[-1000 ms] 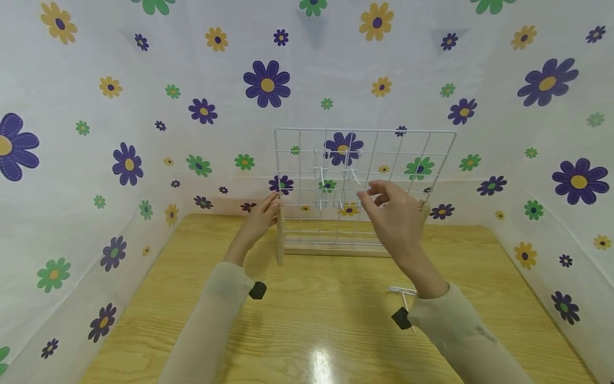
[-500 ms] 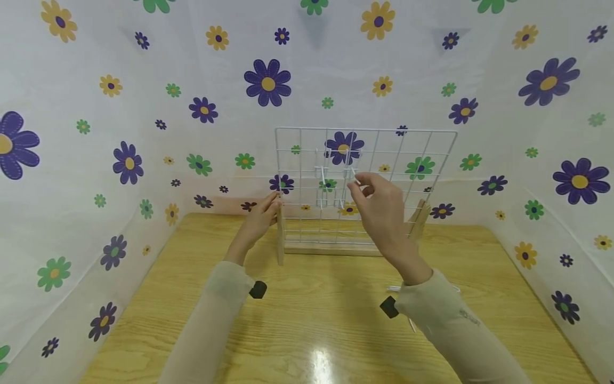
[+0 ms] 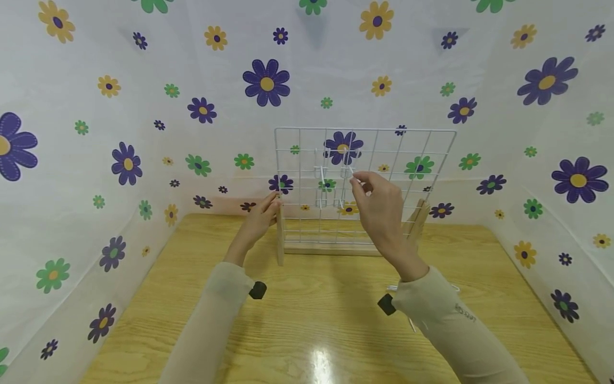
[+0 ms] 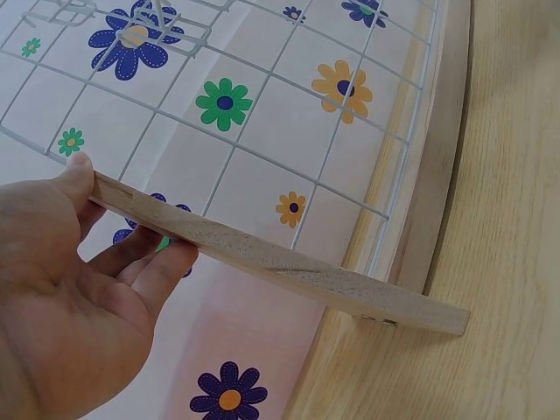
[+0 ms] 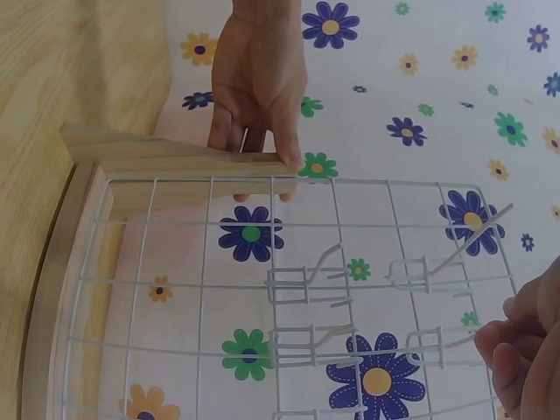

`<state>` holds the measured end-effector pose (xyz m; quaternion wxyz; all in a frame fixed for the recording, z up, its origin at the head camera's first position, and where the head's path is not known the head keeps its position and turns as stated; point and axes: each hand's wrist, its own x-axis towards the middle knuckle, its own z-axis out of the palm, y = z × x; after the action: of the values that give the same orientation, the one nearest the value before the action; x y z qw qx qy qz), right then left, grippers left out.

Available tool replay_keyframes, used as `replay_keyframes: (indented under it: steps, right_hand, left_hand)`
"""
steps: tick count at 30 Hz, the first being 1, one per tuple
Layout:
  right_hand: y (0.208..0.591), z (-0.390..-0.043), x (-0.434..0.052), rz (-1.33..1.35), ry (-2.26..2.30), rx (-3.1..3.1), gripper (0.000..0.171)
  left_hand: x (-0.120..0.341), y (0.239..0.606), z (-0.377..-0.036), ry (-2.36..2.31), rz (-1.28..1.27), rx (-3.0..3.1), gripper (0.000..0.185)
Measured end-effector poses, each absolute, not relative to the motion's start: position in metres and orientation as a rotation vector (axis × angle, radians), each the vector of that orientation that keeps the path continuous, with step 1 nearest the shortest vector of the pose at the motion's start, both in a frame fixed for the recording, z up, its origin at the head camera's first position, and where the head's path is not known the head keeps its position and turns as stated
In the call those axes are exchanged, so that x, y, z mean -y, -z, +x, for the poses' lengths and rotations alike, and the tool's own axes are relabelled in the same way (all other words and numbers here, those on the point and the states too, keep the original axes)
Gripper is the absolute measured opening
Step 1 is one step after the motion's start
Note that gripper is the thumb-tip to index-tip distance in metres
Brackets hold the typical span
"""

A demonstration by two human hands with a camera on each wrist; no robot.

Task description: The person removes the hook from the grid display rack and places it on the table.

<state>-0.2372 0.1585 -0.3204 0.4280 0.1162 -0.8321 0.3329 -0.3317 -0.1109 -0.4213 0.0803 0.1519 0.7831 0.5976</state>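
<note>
A white wire grid panel (image 3: 408, 149) stands in a wooden base (image 3: 331, 249) at the back of the table. My left hand (image 3: 261, 216) holds the left wooden upright (image 3: 280, 240), thumb on one side and fingers on the other; the left wrist view shows this hand (image 4: 79, 289) on the upright (image 4: 289, 267). My right hand (image 3: 379, 205) is raised in front of the grid's middle and pinches the tip of a white wire hook (image 3: 354, 176) that hangs on the grid. Another hook (image 3: 320, 176) hangs just to its left. The right wrist view shows several hooks (image 5: 302, 284) on the grid and my right hand's fingertips (image 5: 503, 346).
A loose white wire hook (image 3: 398, 288) lies on the wooden table (image 3: 307, 320), partly hidden by my right sleeve. Flowered white sheets wall in the table at the back and on both sides. A second wooden upright (image 3: 418, 221) stands at the grid's right end.
My right hand has moved left and up to the grid, and its thumb and forefinger have closed on the hook's tip. The left hand has stayed on the upright.
</note>
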Motion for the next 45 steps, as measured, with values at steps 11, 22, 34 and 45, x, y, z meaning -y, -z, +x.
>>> replay_keyframes:
  steps: [11,22,34,45]
  right_hand:
    - [0.318,-0.244,-0.163,0.352,-0.801,1.951,0.011]
    - [0.312,-0.247,-0.167,0.4,-0.862,1.861,0.01]
    - [0.308,-0.234,-0.171,0.379,-0.937,1.874,0.009]
    - [0.313,-0.217,-0.185,0.351,-0.968,1.857,0.007]
  left_hand:
    - [0.11,0.42,-0.331,-1.783,0.451,-2.347,0.058]
    - [0.109,0.421,-0.333,-1.784,0.447,-2.34,0.058]
    - [0.112,0.422,-0.332,-1.769,0.45,-2.358,0.058]
    - [0.112,0.423,-0.332,-1.766,0.448,-2.367,0.058]
